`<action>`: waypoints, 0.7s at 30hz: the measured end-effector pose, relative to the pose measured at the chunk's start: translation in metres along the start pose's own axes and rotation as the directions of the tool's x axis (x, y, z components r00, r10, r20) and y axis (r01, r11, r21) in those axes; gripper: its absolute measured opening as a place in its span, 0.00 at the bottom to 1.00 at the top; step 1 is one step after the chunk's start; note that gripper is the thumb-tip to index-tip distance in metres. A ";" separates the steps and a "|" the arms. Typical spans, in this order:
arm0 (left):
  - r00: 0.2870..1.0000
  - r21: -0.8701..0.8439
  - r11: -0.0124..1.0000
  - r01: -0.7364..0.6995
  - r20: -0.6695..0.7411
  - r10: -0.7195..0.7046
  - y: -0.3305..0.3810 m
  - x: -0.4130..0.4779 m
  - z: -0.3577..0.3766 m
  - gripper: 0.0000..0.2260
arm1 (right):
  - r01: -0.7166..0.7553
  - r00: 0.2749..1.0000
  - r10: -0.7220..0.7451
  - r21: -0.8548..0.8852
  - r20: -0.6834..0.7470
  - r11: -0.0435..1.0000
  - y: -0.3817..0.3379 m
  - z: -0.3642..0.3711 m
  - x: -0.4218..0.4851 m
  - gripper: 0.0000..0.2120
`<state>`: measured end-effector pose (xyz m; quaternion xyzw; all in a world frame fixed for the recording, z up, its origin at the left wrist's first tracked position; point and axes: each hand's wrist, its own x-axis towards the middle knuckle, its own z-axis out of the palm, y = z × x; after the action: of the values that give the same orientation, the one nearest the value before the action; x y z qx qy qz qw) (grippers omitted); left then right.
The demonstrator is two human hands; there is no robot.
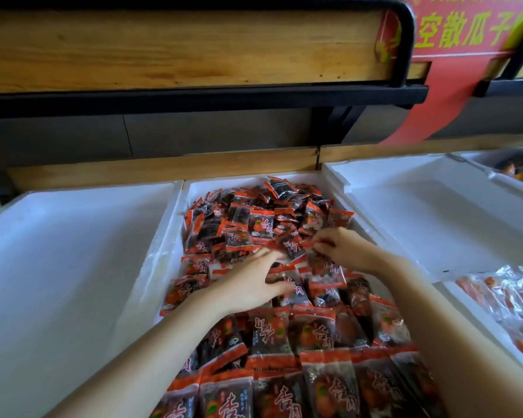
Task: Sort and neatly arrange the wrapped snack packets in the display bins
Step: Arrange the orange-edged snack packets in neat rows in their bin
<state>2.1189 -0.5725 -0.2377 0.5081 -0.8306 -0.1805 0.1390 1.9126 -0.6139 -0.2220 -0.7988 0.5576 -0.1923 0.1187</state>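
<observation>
A white foam bin in the middle holds many red-and-dark wrapped snack packets, piled loosely at the back and lined in rows at the front. My left hand lies flat on the packets mid-bin, fingers spread and straight. My right hand reaches in from the right, its fingers curled and pinching a dark packet that sits between the two hands.
A white foam lid or bin lies to the left, another to the right. Clear-wrapped orange snacks fill a bin at the far right. A wooden shelf with a black frame overhangs the back; a red banner hangs there.
</observation>
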 end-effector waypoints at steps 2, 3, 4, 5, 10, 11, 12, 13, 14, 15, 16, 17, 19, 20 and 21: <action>0.996 0.090 0.996 0.020 0.083 -0.028 -0.004 0.006 0.006 0.32 | -0.006 0.993 0.011 -0.045 0.115 0.999 0.002 0.009 0.002 0.10; 0.994 0.117 0.993 0.032 0.104 -0.044 -0.004 0.007 0.009 0.33 | -0.003 0.991 0.009 -0.045 0.131 0.999 0.002 0.012 0.003 0.11; 0.992 0.125 0.991 0.040 0.113 -0.054 -0.006 0.008 0.011 0.34 | 0.002 0.991 0.003 -0.039 0.130 0.999 0.001 0.015 0.004 0.11; 0.993 0.124 0.992 0.036 0.110 -0.049 -0.006 0.008 0.012 0.34 | 0.008 0.992 -0.004 -0.034 0.125 0.999 0.001 0.018 0.004 0.11; 0.993 0.135 0.991 0.007 0.114 -0.022 -0.003 0.008 0.010 0.31 | 0.011 0.982 -0.003 -0.042 0.186 0.999 0.005 0.028 0.002 0.12; 0.993 0.130 0.991 0.002 0.118 -0.018 -0.004 0.008 0.009 0.30 | 0.015 0.982 -0.005 -0.052 0.191 0.999 0.006 0.029 0.002 0.12; 0.993 0.115 0.993 -0.004 0.114 -0.009 -0.006 0.009 0.008 0.29 | 0.018 0.982 -0.007 -0.059 0.189 0.998 0.006 0.030 0.002 0.12; 0.995 0.093 0.996 -0.013 0.098 0.004 -0.007 0.009 0.006 0.27 | 0.022 0.984 -0.011 -0.060 0.180 0.998 0.006 0.029 0.002 0.12; 0.998 0.066 0.998 -0.019 0.069 0.014 -0.010 0.011 0.003 0.24 | 0.022 0.986 -0.014 -0.048 0.166 0.999 0.005 0.028 0.002 0.13; 0.999 0.045 0.999 -0.022 0.033 0.021 -0.013 0.012 -0.001 0.23 | 0.020 0.990 -0.016 -0.026 0.143 0.999 0.003 0.027 0.002 0.13; 1.000 0.034 0.999 -0.022 -0.007 0.022 -0.017 0.014 -0.007 0.21 | 0.018 0.994 -0.018 0.003 0.105 1.000 0.002 0.025 0.003 0.12; 0.999 0.034 0.999 -0.019 -0.047 0.021 -0.022 0.018 -0.012 0.21 | 0.021 0.998 -0.022 0.032 0.056 0.999 0.000 0.024 0.006 0.12; 0.995 0.065 0.998 0.002 -0.101 0.005 -0.036 0.028 -0.023 0.21 | 0.032 0.999 -0.030 0.068 -0.032 0.997 -0.001 0.022 0.015 0.14; 0.993 0.090 0.996 0.025 -0.117 -0.014 -0.047 0.035 -0.026 0.22 | 0.038 0.998 -0.034 0.068 -0.053 0.997 -0.001 0.022 0.021 0.15; 0.991 0.112 0.992 0.051 -0.132 -0.036 -0.058 0.043 -0.029 0.22 | 0.045 0.997 -0.042 0.052 -0.058 0.998 -0.001 0.022 0.027 0.17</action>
<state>2.1580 -0.6394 -0.2354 0.5438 -0.8176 -0.1017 0.1594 1.9315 -0.6398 -0.2370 -0.8014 0.5380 -0.2325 0.1198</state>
